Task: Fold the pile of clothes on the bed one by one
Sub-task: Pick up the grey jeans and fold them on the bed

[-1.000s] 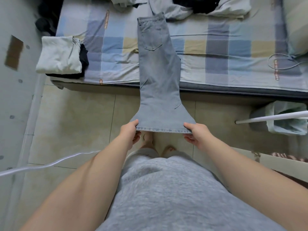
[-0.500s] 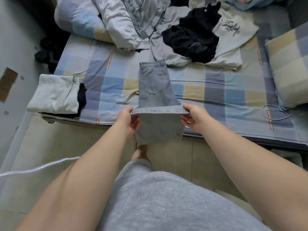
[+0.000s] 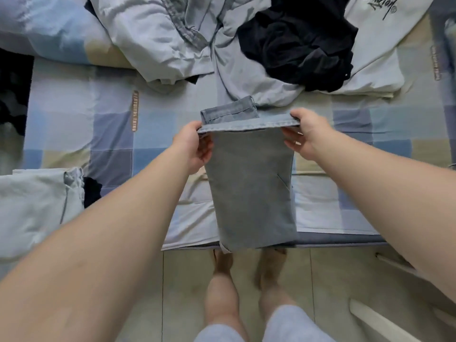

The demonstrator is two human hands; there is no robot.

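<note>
Jeans [image 3: 251, 188] hem carried forward (almost to waistband), left hand [image 3: 195, 146], right hand [image 3: 306, 134] now over bed [image 3: 111, 134]

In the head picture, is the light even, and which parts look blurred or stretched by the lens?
Head view: soft, even light, no glare; the jeans and the left hand and right hand gripping them are fairly sharp; the white printed shirt at top right is smeared; the wide lens swells the forearms toward the bottom corners.
</note>
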